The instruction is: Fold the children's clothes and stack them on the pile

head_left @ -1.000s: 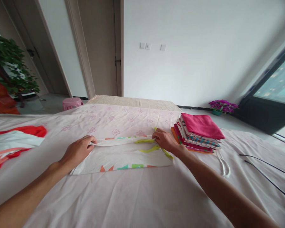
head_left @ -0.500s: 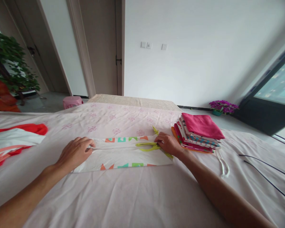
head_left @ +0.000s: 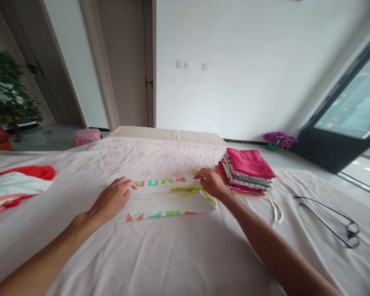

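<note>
A white child's top [head_left: 169, 201] with orange, teal and green prints and yellow-green trim lies folded in a long flat strip on the bed. My left hand [head_left: 119, 195] rests palm down over its left end, with the fingers stretched out flat. At the other end, my right hand [head_left: 212, 182] has its fingers bent at the far corner, closed on the cloth by the yellow-green trim. A neat stack of folded clothes [head_left: 249, 162], pink on top, stands just beyond my right wrist.
A red and white garment [head_left: 21, 185] lies at the left on the pale bed sheet [head_left: 172, 255]. Black-framed glasses [head_left: 331, 216] and white cords [head_left: 276, 209] lie at the right. Beyond the bed are a pink stool [head_left: 88, 135] and purple flowers [head_left: 279, 139].
My left hand has gone from pinching the top's left end to lying flat on it, a little further right. The yellow-green tip by my right hand now sits lower. The view has shifted slightly.
</note>
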`<state>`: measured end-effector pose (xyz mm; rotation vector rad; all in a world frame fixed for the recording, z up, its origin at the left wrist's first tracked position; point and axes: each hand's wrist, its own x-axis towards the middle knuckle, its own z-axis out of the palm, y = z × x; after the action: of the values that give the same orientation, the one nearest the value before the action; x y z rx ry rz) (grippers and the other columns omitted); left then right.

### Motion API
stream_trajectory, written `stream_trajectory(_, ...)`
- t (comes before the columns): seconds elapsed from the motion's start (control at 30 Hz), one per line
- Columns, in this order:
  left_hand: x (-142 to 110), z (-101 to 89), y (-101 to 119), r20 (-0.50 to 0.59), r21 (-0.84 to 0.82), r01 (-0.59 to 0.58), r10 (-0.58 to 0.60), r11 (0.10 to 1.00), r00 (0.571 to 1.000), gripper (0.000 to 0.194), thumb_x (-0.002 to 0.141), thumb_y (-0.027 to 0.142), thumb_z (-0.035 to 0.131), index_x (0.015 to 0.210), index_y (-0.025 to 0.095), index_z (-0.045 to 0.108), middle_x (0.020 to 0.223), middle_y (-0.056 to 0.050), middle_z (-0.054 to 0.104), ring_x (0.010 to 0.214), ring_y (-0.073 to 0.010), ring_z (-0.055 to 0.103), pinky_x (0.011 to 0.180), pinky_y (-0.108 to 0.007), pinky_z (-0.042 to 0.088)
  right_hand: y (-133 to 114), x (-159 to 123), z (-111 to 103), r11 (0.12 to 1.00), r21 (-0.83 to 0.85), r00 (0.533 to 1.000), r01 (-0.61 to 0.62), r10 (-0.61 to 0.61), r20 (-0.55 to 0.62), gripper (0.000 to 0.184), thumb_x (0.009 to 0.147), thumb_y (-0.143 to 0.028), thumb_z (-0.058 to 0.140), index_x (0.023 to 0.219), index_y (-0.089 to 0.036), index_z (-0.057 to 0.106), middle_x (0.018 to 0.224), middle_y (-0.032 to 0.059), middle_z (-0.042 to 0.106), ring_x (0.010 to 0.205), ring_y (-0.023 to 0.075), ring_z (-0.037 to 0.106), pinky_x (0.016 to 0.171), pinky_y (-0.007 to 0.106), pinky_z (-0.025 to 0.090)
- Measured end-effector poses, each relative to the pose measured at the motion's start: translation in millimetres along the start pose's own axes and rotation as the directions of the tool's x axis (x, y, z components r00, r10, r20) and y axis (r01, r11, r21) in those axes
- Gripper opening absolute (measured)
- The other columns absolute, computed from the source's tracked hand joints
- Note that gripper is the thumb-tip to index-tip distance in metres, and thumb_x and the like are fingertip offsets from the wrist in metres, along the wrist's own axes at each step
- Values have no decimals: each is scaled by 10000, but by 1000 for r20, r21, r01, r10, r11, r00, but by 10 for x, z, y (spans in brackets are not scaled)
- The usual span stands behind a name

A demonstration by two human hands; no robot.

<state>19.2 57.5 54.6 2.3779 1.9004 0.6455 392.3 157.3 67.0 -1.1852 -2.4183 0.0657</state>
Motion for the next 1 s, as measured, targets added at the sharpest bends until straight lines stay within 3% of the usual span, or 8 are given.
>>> stream_trajectory(0.13,-3,170,167,49,-29,-75,76,997,996,315,877,237,443,1112,244,654,1133,-51,652,1105,-222,567,988,-372,442,-177,-55,35,991,-31,987,129,-126,95,414,800,-38,488,1088,-238,708,1038,46,684,1012,192,564,953,318,402)
stream_trajectory(0.3,-73,272,67,52,-47,-86,89,995,995,258,869,239,486,1057,251,662,1103,-44,648,1074,-213,577,973,-360,446,-217,-183,88,988,-24,973,151,-144,182,329,834,-71,515,1044,-215,724,984,56,682,977,185,577,923,298,419)
stream_trajectory(0.43,-52,236,29,38,-85,-1,4,996,999,221,879,303,491,982,256,680,1063,-36,659,1047,-211,603,949,-357,466,-225,-152,36,998,-37,992,47,-42,121,308,894,-107,470,1042,-200,724,1023,65,683,999,181,593,929,290,438)
stream_trajectory(0.53,13,236,95,-53,-115,7,-14,993,999,285,928,351,428,960,227,683,1026,-57,663,1009,-204,619,943,-356,477,-356,-87,33,997,-77,1000,-14,15,15,352,954,-148,394,1161,-180,678,1134,87,668,1070,189,583,974,308,435)
stream_trajectory(0.6,47,278,137,-122,-124,-25,10,992,993,336,949,364,395,1042,199,673,1118,-86,654,1082,-205,605,1000,-359,459,-464,-77,104,994,-111,1000,14,-12,23,378,986,-208,376,1282,-157,606,1270,111,623,1190,209,540,1039,340,408)
stream_trajectory(0.67,48,349,141,-123,-80,-43,33,996,992,398,961,366,372,1182,169,639,1301,-126,592,1220,-217,549,1071,-366,415,-536,-113,229,985,-165,996,58,-45,81,442,1007,-294,372,1391,-122,506,1414,143,528,1331,247,442,1105,399,360)
stream_trajectory(0.77,-25,460,65,-27,82,4,-2,997,1000,481,959,389,394,1357,167,550,1483,-147,463,1374,-261,424,1139,-402,334,-544,-230,434,958,-272,988,91,-53,144,569,1017,-401,353,1462,-51,406,1514,193,402,1425,315,322,1160,477,283)
stream_trajectory(1.0,-243,468,-173,59,315,170,-198,934,978,625,952,514,375,1495,204,396,1569,-161,342,1461,-319,274,1160,-470,219,-457,-408,559,916,-402,995,-3,42,89,642,1014,-468,316,1489,-41,377,1544,200,341,1449,321,282,1192,452,236)
